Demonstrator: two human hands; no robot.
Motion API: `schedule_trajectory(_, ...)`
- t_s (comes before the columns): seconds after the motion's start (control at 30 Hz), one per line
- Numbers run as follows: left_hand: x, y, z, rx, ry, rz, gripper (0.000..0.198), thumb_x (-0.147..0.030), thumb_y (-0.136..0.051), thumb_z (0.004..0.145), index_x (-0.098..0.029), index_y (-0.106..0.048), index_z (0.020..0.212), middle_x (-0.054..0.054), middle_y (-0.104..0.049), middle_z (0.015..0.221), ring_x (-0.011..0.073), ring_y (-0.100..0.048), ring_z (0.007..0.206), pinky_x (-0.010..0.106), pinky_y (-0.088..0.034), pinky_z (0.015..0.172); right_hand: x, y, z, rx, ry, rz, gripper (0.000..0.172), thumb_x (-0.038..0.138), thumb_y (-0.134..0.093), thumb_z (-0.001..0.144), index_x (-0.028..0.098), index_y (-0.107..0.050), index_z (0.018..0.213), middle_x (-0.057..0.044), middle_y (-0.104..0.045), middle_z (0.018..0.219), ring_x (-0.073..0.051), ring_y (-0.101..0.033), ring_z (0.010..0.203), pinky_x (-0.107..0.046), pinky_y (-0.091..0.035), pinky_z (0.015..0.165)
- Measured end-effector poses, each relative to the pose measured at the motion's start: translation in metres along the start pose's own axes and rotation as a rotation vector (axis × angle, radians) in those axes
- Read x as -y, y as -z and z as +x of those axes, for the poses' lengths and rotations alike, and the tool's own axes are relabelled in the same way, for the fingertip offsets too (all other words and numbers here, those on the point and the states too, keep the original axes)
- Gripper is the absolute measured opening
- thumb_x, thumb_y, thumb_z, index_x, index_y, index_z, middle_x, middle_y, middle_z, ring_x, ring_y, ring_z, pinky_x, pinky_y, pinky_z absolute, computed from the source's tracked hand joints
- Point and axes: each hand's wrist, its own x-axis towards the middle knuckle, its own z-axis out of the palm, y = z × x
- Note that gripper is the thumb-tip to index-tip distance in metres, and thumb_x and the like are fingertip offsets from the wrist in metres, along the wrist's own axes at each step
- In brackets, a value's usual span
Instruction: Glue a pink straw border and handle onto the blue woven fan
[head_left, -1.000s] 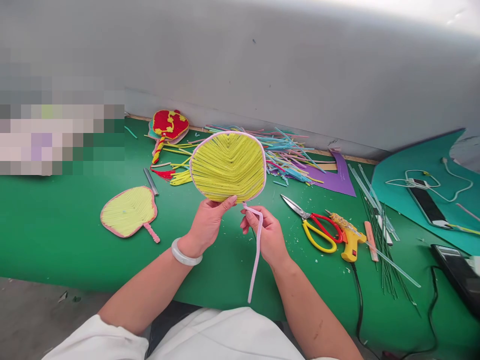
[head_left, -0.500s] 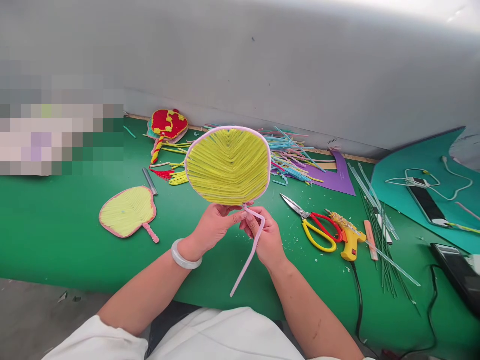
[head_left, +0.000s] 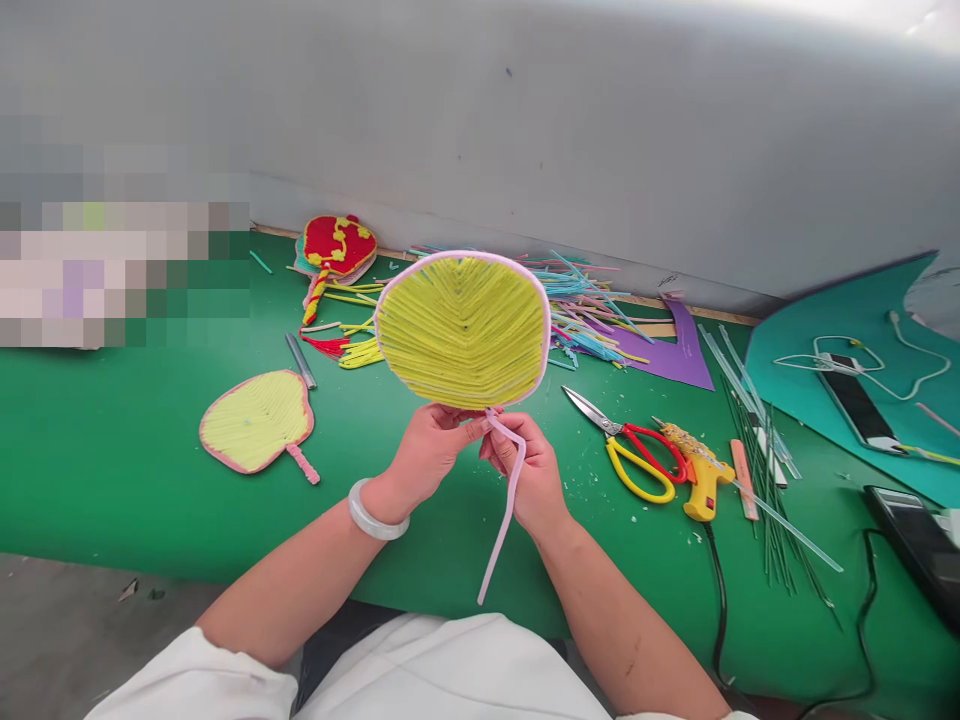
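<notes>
A round yellow-green fan (head_left: 465,330) with a pale pink rim stands tilted up above the table. My left hand (head_left: 431,455), with a pale bangle at the wrist, pinches the fan at its lower edge. Close beside it, my right hand (head_left: 534,478) has its fingers closed on a pale pink pipe cleaner (head_left: 505,520) at the fan's base. From there the strip bends over and its free end hangs down between my forearms. The fingertips partly hide the join. On the left lies a second yellow fan (head_left: 255,425) with a pink edge and short handle.
Scissors (head_left: 641,468) and a yellow glue gun (head_left: 703,480) lie to the right, near thin green wires (head_left: 780,530). Behind are loose pipe cleaners (head_left: 581,290), a purple sheet (head_left: 686,350) and a red fan (head_left: 330,245). A teal sheet (head_left: 787,330) stands far right. Upper left is blurred.
The hanging end of the pipe cleaner has swung slightly to the right. The fan has shifted a little to the right too. Both hands keep their grip.
</notes>
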Motion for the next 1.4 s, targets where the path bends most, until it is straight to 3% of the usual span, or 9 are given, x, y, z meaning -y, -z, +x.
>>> schedule_trajectory(0.2,-0.002,-0.001,-0.001,0.009,-0.008,-0.012,0.025,-0.033,-0.084,0.07,-0.017,-0.079,0.089,0.005,-0.075,0.084,0.0163,-0.063,0.067,0.031,-0.05,0.065,-0.004,0.0,0.0,0.004,-0.016,0.006,0.033,0.052,-0.072,0.081,0.022,-0.06,0.086,0.004,-0.057,0.06,-0.008,-0.036,0.05,-0.024,-0.025,0.048)
schedule_trajectory(0.8,0.0,0.004,0.001,0.012,-0.019,-0.049,0.019,-0.028,-0.081,0.072,-0.016,-0.076,0.086,0.005,-0.072,0.084,0.0175,-0.062,0.073,0.03,-0.05,0.064,-0.009,0.0,0.001,0.026,-0.043,0.029,0.03,0.05,-0.071,0.082,0.022,-0.062,0.088,0.004,-0.057,0.061,-0.008,-0.035,0.05,-0.024,-0.026,0.048)
schedule_trajectory(1.17,-0.005,0.002,0.001,0.055,-0.035,-0.019,0.019,-0.03,-0.079,0.074,-0.016,-0.073,0.085,0.003,-0.07,0.075,0.0177,-0.061,0.062,0.032,-0.05,0.055,-0.011,0.001,0.002,0.048,-0.06,0.037,0.027,0.049,-0.069,0.085,0.022,-0.062,0.089,0.004,-0.056,0.062,-0.009,-0.034,0.051,-0.024,-0.025,0.049)
schedule_trajectory(1.27,-0.005,0.002,0.001,0.011,-0.015,-0.002,0.022,-0.031,-0.081,0.071,-0.016,-0.073,0.084,0.004,-0.072,0.077,0.0194,-0.063,0.065,0.033,-0.051,0.059,-0.013,0.001,0.002,0.048,-0.07,0.037,0.027,0.049,-0.068,0.085,0.023,-0.062,0.088,0.004,-0.056,0.062,-0.01,-0.035,0.052,-0.025,-0.025,0.05)
schedule_trajectory(1.4,-0.004,0.004,0.004,-0.086,-0.054,0.016,0.025,-0.031,-0.084,0.066,-0.017,-0.075,0.085,0.006,-0.075,0.088,0.0241,-0.067,0.089,0.036,-0.052,0.079,-0.019,0.002,0.004,0.045,-0.083,0.029,0.028,0.05,-0.069,0.084,0.023,-0.061,0.088,0.004,-0.055,0.063,-0.01,-0.037,0.053,-0.025,-0.025,0.05)
